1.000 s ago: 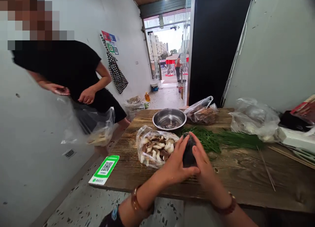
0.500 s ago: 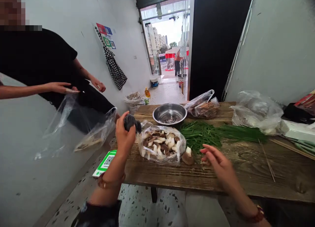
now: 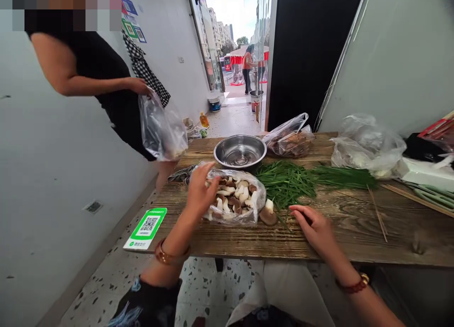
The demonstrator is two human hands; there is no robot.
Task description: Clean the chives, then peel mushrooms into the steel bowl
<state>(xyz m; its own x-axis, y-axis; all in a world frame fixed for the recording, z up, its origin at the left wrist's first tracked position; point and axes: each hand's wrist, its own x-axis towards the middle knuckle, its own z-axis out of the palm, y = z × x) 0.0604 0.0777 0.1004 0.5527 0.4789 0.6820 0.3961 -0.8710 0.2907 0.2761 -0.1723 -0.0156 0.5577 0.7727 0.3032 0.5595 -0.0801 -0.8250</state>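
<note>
My left hand (image 3: 201,191) is over the left side of a clear plastic bag (image 3: 260,194) full of mushrooms (image 3: 236,193). Its thumb and fingers are apart, and nothing shows between them. A crumpled dark plastic bag (image 3: 180,175) lies on the table just beyond that hand. My right hand (image 3: 314,227) hovers low over the table's front part, fingers stretched and apart, holding nothing. A single mushroom (image 3: 268,213) rests between the bag and my right hand. Cut green chives (image 3: 285,183) lie behind it, with longer uncut stalks (image 3: 345,177) to their right.
A steel bowl (image 3: 240,152) and a bag with brown contents (image 3: 292,140) stand at the back of the wooden table (image 3: 347,228). Skewers (image 3: 378,213) lie at right, near white bags (image 3: 369,145). A green QR card (image 3: 147,228) sits at left. Another person (image 3: 120,83) holds a plastic bag.
My left hand has let go of the dark plastic bag, now on the table, and moved right to the mushroom bag. The other person has drawn the clear bag closer, toward the right.
</note>
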